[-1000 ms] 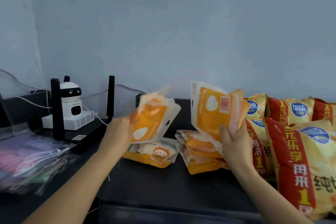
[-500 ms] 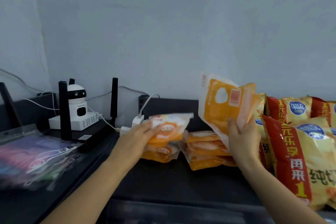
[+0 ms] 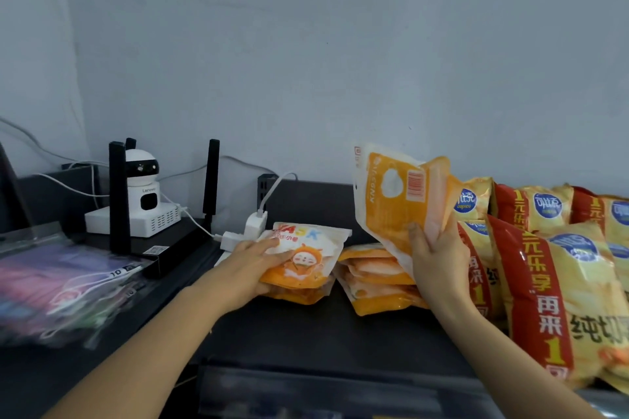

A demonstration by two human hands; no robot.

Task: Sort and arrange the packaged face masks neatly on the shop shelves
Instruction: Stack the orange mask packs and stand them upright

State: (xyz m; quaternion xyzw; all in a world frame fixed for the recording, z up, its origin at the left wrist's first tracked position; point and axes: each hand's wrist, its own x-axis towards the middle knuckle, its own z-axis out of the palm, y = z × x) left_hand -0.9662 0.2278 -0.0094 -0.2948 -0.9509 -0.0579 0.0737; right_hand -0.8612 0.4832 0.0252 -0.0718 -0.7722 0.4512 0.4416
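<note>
Dark shelf (image 3: 306,326) runs under both hands. Big red-yellow snack bags (image 3: 558,282) crowd just right of the right hand (image 3: 439,258), some cut off by the frame edge. Clear packs of coloured masks (image 3: 61,286) lie well left of the left hand (image 3: 248,265), too blurred to count.

Right hand is curled round the lower corner of a fanned bundle of orange mask packs (image 3: 398,201), held upright above the shelf with the thumb in front. Count in the bundle is unclear. Between the hands sits a flat stack of orange packs (image 3: 374,282).

Left hand lies on the top pack (image 3: 306,255) of a second short pile. Its fingers are nearly straight across the printed face. The thumb is hidden at the near edge, so pinch or plain press: cannot tell.

Handling, judged: the packs are light, thin, floppy film pouches and probably slick, so a fanned bundle may slide apart. Best taken by a corner or a sealed edge, or squared flat with the palm. Not fragile.

A white plug (image 3: 253,224) sits just beyond the left fingers, touching or nearly touching the pile. The pile's lower packs are mostly covered.
</note>
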